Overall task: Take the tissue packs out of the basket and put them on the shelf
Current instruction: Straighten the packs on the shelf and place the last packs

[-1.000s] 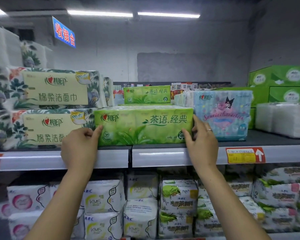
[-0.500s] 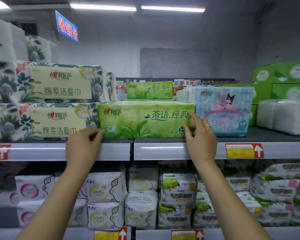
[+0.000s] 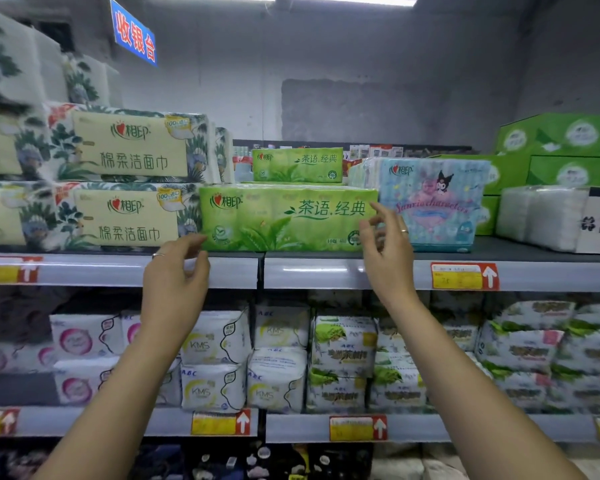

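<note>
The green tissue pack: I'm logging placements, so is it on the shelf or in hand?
On the shelf. The green tissue pack sits flat on the shelf; both hands, left hand and right hand, are open.

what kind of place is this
Most likely a shop aisle: grey metal shelves with yellow-and-red price tags, rows of wrapped green tissue packs, and a blue hanging sign with red characters.

One head-worn camera faces the shelf (image 3: 118,270) straight on, close, at arm's reach.
</note>
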{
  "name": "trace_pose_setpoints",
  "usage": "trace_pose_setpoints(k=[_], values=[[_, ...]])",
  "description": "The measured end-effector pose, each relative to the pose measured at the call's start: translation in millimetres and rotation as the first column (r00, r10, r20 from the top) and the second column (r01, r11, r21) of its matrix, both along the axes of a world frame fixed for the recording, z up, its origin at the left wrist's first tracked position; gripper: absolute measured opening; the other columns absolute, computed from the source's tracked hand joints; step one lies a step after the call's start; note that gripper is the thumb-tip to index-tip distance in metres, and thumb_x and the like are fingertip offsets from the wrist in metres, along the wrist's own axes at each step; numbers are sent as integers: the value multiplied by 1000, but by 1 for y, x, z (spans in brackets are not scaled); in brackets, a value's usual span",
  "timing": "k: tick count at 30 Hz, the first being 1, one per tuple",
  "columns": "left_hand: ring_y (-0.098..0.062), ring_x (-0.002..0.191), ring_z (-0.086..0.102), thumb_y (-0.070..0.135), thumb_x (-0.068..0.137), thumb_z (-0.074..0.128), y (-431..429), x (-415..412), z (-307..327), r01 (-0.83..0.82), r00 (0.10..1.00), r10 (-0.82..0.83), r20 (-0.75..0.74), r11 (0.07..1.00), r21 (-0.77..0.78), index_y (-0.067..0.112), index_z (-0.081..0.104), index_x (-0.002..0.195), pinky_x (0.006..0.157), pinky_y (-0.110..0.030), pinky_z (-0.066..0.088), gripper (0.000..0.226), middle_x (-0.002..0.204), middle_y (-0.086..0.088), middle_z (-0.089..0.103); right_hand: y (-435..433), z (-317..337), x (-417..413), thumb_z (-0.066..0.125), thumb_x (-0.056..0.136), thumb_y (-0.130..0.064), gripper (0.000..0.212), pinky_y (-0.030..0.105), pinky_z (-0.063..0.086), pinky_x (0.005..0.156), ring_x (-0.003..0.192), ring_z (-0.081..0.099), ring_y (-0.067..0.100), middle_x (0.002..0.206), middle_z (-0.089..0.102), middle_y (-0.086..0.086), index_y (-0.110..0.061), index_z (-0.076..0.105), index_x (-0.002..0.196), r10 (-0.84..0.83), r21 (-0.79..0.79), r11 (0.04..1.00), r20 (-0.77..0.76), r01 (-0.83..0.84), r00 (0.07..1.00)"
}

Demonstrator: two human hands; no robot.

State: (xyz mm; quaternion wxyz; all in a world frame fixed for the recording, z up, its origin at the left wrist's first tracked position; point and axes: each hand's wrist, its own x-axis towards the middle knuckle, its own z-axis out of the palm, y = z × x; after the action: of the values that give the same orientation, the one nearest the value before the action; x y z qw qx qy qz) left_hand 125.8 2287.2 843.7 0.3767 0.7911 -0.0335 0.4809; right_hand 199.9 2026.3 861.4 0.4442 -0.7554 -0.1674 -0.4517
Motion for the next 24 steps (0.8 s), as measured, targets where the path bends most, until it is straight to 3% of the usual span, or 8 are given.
trace_pose_setpoints(k=[3, 5, 8, 11, 14, 18, 22, 24], values=[[-11, 99, 54, 9, 95, 51, -5, -13, 0, 39, 999, -40, -9, 997, -61, 9, 59, 125, 78, -18, 42, 31, 111, -3, 61, 3, -4, -20, 44, 99, -29, 26, 9, 43, 69, 86, 51, -4, 103, 50, -10, -24, 46, 125, 157, 199, 966, 48, -163, 986], [-9, 99, 53, 10, 96, 50, -8, -21, -1, 60, 998, -63, -27, 994, -94, 12, 57, 127, 72, -7, 39, 31, 110, 1, 59, 5, -9, -34, 42, 100, -29, 22, 10, 44, 71, 91, 55, 6, 105, 51, -14, -27, 46, 121, 187, 311, 930, 54, -195, 981], [-15, 101, 58, 15, 98, 49, -6, -30, -10, 116, 991, -125, -42, 979, -166, 17, 56, 122, 76, -15, 44, 25, 109, -1, 61, -2, -22, -48, 42, 100, -29, 18, 16, 48, 74, 93, 57, 15, 108, 54, -12, -31, 48, 117, 217, 425, 879, 49, -217, 975], [-19, 101, 61, 19, 98, 49, -6, -40, -26, 177, 980, -195, -48, 953, -247, 24, 52, 117, 86, -35, 50, 21, 107, -4, 63, -10, -41, -58, 42, 96, -35, 17, 26, 50, 80, 95, 58, 18, 111, 57, -6, -40, 50, 111, 211, 441, 875, 20, -198, 977], [-21, 101, 61, 18, 97, 49, -9, -42, -43, 167, 977, -196, -83, 949, -269, 24, 52, 115, 83, -29, 48, 19, 105, -5, 63, -14, -64, -66, 43, 99, -30, 18, 28, 51, 79, 92, 58, 16, 104, 57, -9, -34, 50, 115, 235, 416, 888, -45, -195, 971], [-21, 99, 62, 19, 96, 52, -18, -40, -62, 162, 972, -204, -118, 941, -299, 24, 52, 113, 74, -21, 45, 18, 99, 0, 63, -18, -88, -75, 42, 100, -23, 25, 22, 50, 82, 98, 58, 7, 109, 57, -16, -35, 47, 121, 270, 415, 888, -115, -201, 956], [-16, 100, 61, 21, 96, 51, -25, -48, -83, 175, 957, -242, -160, 921, -347, 27, 50, 116, 74, -19, 44, 21, 104, -1, 63, -30, -106, -85, 43, 99, -24, 32, 34, 49, 94, 112, 56, 12, 121, 56, -14, -31, 45, 130, 247, 434, 888, -175, -151, 953], [-15, 102, 61, 24, 97, 51, -23, -54, -94, 173, 948, -255, -189, 914, -367, 29, 49, 117, 78, -25, 46, 21, 108, 1, 63, -36, -114, -90, 43, 100, -25, 31, 37, 48, 97, 113, 55, 12, 122, 55, -15, -34, 44, 129, 234, 444, 887, -208, -122, 950]])
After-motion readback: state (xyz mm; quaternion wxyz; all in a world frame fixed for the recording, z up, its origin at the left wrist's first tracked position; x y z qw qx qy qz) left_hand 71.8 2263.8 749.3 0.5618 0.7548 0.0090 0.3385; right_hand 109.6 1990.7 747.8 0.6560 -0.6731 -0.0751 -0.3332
